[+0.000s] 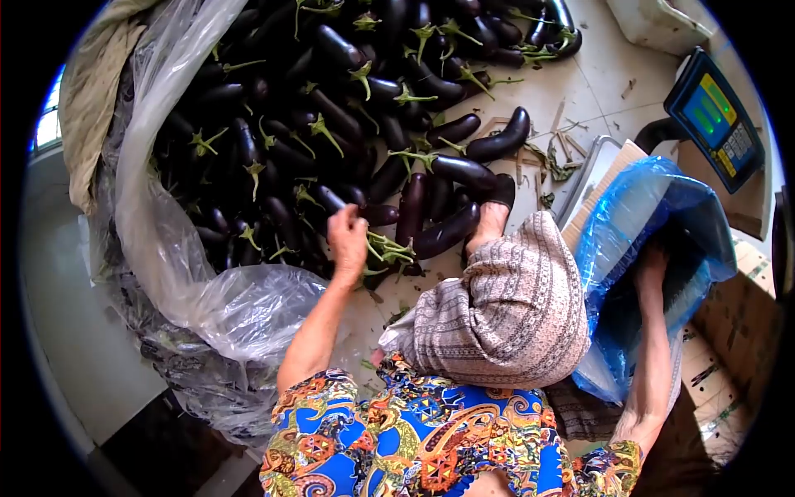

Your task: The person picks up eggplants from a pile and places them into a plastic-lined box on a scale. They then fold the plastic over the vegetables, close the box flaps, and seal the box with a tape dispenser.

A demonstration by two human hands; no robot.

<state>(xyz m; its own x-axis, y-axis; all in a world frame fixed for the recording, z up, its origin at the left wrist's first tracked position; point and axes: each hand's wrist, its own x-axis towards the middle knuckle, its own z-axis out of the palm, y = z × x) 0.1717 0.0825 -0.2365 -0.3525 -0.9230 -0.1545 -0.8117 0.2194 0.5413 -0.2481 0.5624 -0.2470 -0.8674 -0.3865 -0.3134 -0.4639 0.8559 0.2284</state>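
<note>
My left hand [348, 238] is over the near edge of a big heap of eggplants [327, 116]. Its fingers are loosely bent and a little apart, close against a dark eggplant [330, 197]; I see no firm grip. Beside its fingertips lies another eggplant [379, 215], and green stems [387, 247] poke out to the right of the wrist. My right hand [652, 258] reaches down into a blue plastic bag [617, 228] that stands open, lining a container. Shadow inside the bag hides the fingers of that hand and whatever they touch.
Clear plastic sheeting [178, 248] edges the heap on the left. A scale with a lit display [716, 116] stands at right, behind the bag. Cardboard [737, 331] lies at lower right. Dry plant scraps [555, 157] litter the tiles, and my patterned-cloth knee [513, 306] is between my arms.
</note>
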